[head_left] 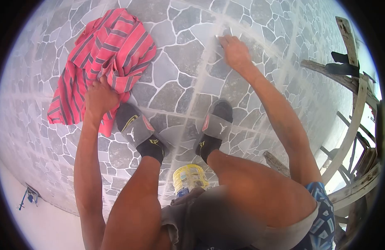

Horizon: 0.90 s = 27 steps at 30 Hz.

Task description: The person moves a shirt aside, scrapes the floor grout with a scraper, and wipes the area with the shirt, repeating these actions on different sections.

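A red cloth with dark stripes lies bunched on the stone-patterned tile floor at the upper left. My left hand has its fingers closed on the lower part of this cloth. Further right and higher up, my right hand is down at the floor beside a pale, dusty tile joint. Its fingers are pressed round a small thin tool, of which only a bit of edge shows; the rest is hidden in the hand.
Between my legs stands a yellow bucket. My feet in grey slides are on the tiles. Wooden poles and planks stand at the right. A small blue-and-black object is at the lower left.
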Motion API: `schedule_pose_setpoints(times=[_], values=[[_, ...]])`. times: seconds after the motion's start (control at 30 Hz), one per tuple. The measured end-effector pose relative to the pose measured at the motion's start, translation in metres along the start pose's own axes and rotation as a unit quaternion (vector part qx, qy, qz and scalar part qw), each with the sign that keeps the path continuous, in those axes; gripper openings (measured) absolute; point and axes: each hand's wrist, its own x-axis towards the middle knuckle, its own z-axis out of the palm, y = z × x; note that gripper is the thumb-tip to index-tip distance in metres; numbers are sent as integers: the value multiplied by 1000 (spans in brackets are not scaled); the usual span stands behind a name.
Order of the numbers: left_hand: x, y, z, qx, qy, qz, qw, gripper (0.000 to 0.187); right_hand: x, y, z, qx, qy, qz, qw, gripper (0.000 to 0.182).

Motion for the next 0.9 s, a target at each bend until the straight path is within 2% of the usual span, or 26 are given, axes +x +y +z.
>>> schedule_pose_setpoints(times=[0.1,0.17,0.3,0.37,0.4,0.5,0.67,0.73,0.8,0.9], values=[[0,-2,2,6,-4,-13,1000,53,-44,-23,11,-14,20,-40,999,45],[-2,0,0,4,-19,2,1000,56,-13,-6,10,-24,8,5,1000,47],[-4,-2,-1,7,-10,16,1000,57,48,42,2,14,78,20,997,46],[-1,-2,-1,14,-18,4,1000,59,23,24,5,0,39,34,999,47],[1,-4,-2,12,-16,-3,1000,59,6,9,3,-18,-14,33,999,49],[-5,-1,1,2,-22,-11,1000,58,-30,-4,16,-11,60,-32,998,49],[1,-7,3,4,-21,20,1000,52,44,39,2,6,52,32,998,49],[-2,-3,1,4,-28,22,999,52,40,34,5,0,38,40,998,50],[2,-6,3,1,-12,13,1000,53,2,8,8,0,-13,26,1000,50],[-3,-6,11,5,0,13,1000,53,-32,-21,10,0,39,-42,998,48]])
